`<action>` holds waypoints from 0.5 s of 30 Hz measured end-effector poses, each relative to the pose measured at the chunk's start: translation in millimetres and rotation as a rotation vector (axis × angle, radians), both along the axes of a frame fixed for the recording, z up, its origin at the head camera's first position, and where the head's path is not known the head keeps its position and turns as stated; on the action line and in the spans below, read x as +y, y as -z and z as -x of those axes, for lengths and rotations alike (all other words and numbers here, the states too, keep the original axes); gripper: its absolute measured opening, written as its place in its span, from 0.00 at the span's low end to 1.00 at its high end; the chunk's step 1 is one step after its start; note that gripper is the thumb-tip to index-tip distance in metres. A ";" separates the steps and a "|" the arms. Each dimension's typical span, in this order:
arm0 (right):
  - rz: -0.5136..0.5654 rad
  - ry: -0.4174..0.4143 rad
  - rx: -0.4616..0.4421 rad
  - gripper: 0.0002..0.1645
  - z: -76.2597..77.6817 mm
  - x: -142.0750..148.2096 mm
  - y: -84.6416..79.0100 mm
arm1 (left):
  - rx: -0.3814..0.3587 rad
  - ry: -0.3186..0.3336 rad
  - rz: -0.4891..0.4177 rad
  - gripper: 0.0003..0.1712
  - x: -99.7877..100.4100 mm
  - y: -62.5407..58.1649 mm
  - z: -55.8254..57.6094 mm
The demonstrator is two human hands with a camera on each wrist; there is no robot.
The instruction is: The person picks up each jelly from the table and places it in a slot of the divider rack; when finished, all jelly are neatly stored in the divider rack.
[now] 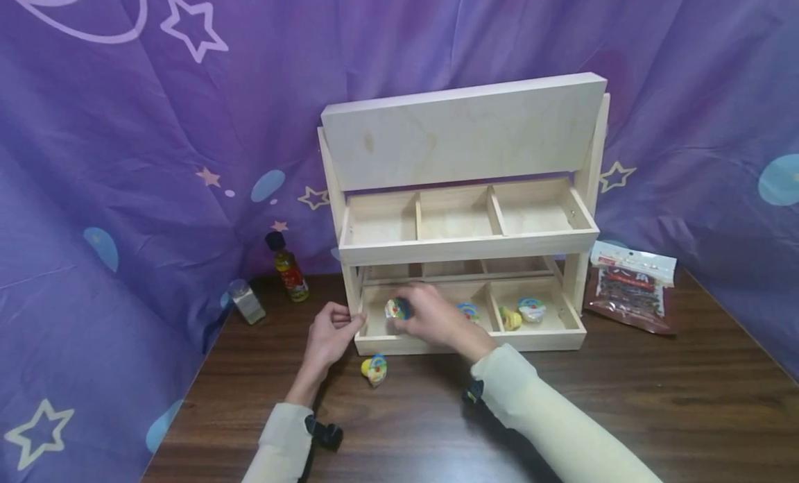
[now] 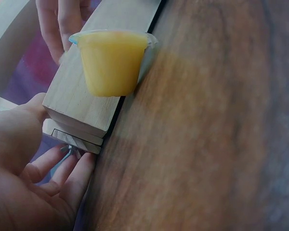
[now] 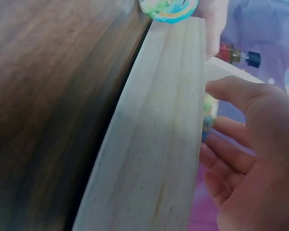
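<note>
A two-tier wooden rack [image 1: 468,342] with divided trays stands on the table. My left hand [image 1: 332,332] grips the left end of its lower tray, thumb and fingers around the corner [image 2: 72,120]. Inside that tray's left compartment, my right hand [image 1: 431,315] pinches a jelly cup [image 1: 396,309] with a printed lid; the tray's front board partly hides this cup [image 3: 210,113] in the right wrist view. A yellow jelly cup [image 1: 375,370] lies on its side in front of the rack. Another jelly cup [image 1: 468,312] shows in the middle compartment, partly behind the right arm.
Two jelly cups, one yellow [image 1: 510,320] and one pale [image 1: 531,309], lie in the lower right compartment. Left of the rack stand a bottle [image 1: 290,271] with a black cap and a small clear-capped jar [image 1: 247,304]. A brown spice bag [image 1: 632,289] leans at the right.
</note>
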State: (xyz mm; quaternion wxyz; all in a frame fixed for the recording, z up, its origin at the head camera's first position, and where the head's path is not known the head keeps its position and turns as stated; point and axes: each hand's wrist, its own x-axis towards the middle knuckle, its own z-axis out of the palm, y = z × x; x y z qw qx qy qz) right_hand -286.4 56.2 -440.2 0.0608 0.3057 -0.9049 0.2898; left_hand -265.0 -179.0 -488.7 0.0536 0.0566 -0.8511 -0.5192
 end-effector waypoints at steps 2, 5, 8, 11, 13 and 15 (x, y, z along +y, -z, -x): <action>-0.052 0.018 0.003 0.31 2.5 -3.3 -0.6 | 0.003 -0.001 0.000 0.23 -0.4 1.0 0.0; -0.124 0.038 0.013 0.27 5.0 -7.0 0.2 | 0.006 0.000 0.002 0.24 -0.7 2.2 0.1; -0.167 0.056 0.017 0.24 5.9 -9.3 3.7 | 0.005 0.000 0.001 0.25 -0.6 2.5 0.1; -0.173 0.069 0.024 0.24 5.2 -10.5 7.8 | 0.005 -0.001 -0.004 0.25 -0.6 2.0 0.3; -0.166 0.069 0.033 0.23 4.4 -11.0 9.9 | 0.011 -0.002 -0.005 0.24 -0.8 1.5 0.4; -0.152 0.068 0.060 0.21 2.7 -11.2 10.6 | 0.018 0.000 -0.005 0.24 -1.3 0.9 0.5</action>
